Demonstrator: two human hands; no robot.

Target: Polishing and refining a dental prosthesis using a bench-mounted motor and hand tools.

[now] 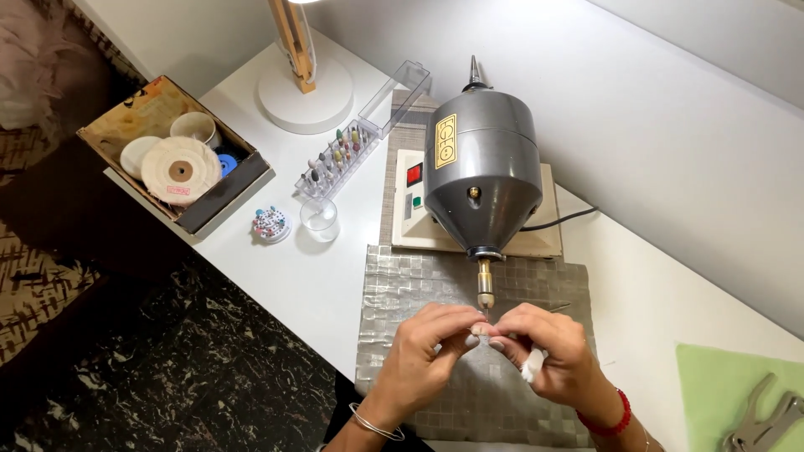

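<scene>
My left hand [423, 351] and my right hand [548, 347] meet fingertip to fingertip just below the brass spindle tip [485, 289] of a grey bench polishing motor [481, 167]. Between the fingertips both hands pinch a very small pale piece [479, 329], held right under the fine bit of the spindle. My right hand also has a bit of white cloth [533, 366] tucked in its palm. What the piece is cannot be told; fingers hide most of it.
A silver woven mat [394, 285] lies under the hands. On the white table [293, 276] stand a clear rack of burrs [335, 159], a small glass [320, 219], a round bur holder [270, 224], a box of buffing wheels [176, 159], a lamp base [306, 96], a green cloth with metal pliers [762, 418].
</scene>
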